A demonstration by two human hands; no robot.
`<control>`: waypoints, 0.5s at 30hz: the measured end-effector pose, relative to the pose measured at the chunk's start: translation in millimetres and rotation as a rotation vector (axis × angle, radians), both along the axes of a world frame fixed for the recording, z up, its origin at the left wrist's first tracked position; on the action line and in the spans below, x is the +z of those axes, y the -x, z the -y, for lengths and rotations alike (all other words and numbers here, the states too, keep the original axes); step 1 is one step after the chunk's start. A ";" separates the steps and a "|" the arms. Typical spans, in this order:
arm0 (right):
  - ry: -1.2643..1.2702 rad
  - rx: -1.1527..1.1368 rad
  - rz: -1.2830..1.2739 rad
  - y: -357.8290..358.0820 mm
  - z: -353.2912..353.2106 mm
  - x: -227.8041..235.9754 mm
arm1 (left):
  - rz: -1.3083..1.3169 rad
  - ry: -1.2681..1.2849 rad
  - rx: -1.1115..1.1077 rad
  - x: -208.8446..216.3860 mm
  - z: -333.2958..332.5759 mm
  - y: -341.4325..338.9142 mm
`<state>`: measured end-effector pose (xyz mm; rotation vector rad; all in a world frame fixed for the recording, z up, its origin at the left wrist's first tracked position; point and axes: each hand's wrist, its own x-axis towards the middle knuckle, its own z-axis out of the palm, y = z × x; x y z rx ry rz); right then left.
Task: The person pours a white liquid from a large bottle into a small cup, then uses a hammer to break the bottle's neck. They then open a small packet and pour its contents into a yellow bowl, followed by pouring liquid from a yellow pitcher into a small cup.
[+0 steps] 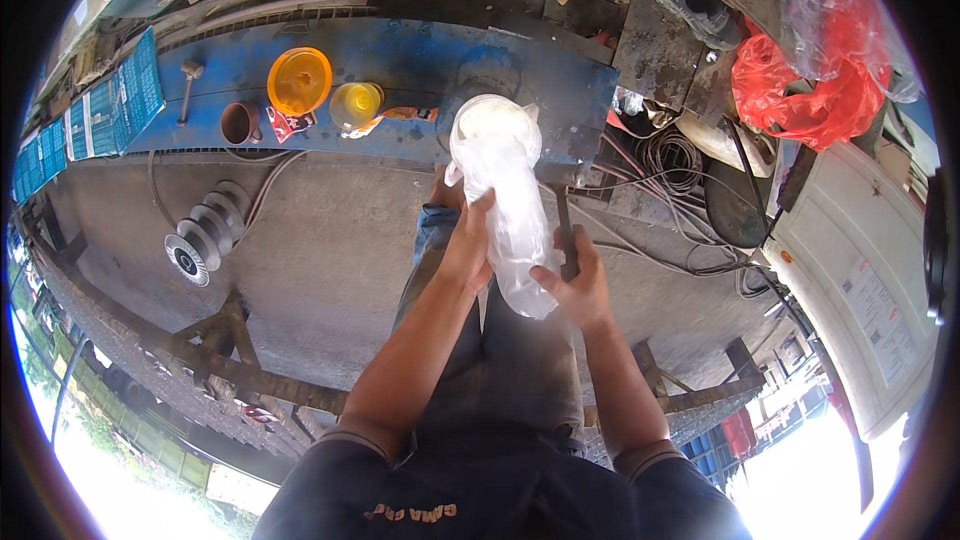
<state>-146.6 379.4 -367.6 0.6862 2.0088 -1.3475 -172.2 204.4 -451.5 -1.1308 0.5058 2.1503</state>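
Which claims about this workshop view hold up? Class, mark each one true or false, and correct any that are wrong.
1. The left hand touches the white plastic. True.
2. The orange bowl stands on the blue bench. True.
3. The brown mug stands to the right of the orange bowl. False: the brown mug is to its left.
4. The red plastic bag lies on the right side of the picture. True.
5. The right hand rests on the blue bench. False: its thumb is at the white plastic.
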 end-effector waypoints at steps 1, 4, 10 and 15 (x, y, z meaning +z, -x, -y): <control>0.036 -0.007 -0.025 1.0 -2.2 -3.3 | -0.046 0.047 -0.026 2.4 1.1 -5.1; 0.043 -0.094 0.046 0.2 -4.8 -14.0 | -0.077 0.139 -0.078 13.2 0.1 -23.4; 0.001 -0.002 -0.089 -12.5 4.5 -40.0 | -0.189 0.218 -0.135 12.8 3.9 -24.3; 0.105 -0.035 -0.097 -17.4 9.0 -47.7 | -0.198 0.313 -0.194 16.9 9.7 -11.5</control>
